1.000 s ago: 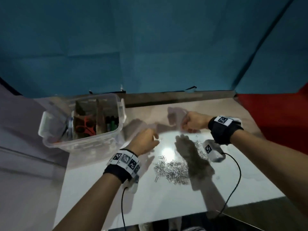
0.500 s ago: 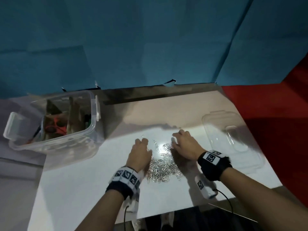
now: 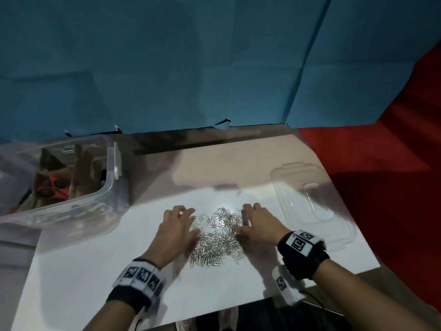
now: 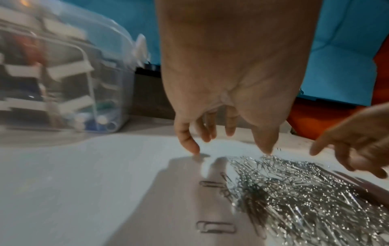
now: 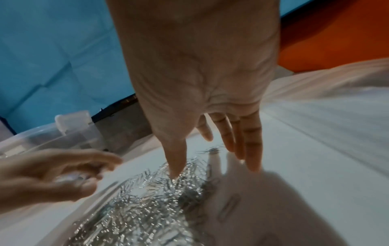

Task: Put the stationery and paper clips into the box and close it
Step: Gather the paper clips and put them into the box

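A heap of silver paper clips (image 3: 217, 237) lies on the white table (image 3: 71, 278), also seen in the left wrist view as the paper clips (image 4: 305, 191) and in the right wrist view as the paper clips (image 5: 143, 208). My left hand (image 3: 177, 226) rests at the heap's left edge with fingers spread, and my right hand (image 3: 256, 222) rests at its right edge, thumb touching the clips. Neither hand holds anything. The clear plastic box (image 3: 105, 201) stands open at the far left with red scissors (image 3: 53, 187) and other stationery inside. Its clear lid (image 3: 310, 204) lies flat on the right.
A few single clips lie apart from the heap: one loose clip (image 3: 238, 192) beyond it and another loose clip (image 4: 215, 227) near my left wrist. A blue backdrop (image 3: 191, 68) rises behind the table and red cloth (image 3: 393, 187) lies to the right.
Both hands came down from near the box to the table and now flank the heap with fingers spread. My view turned right, bringing the lid into sight.
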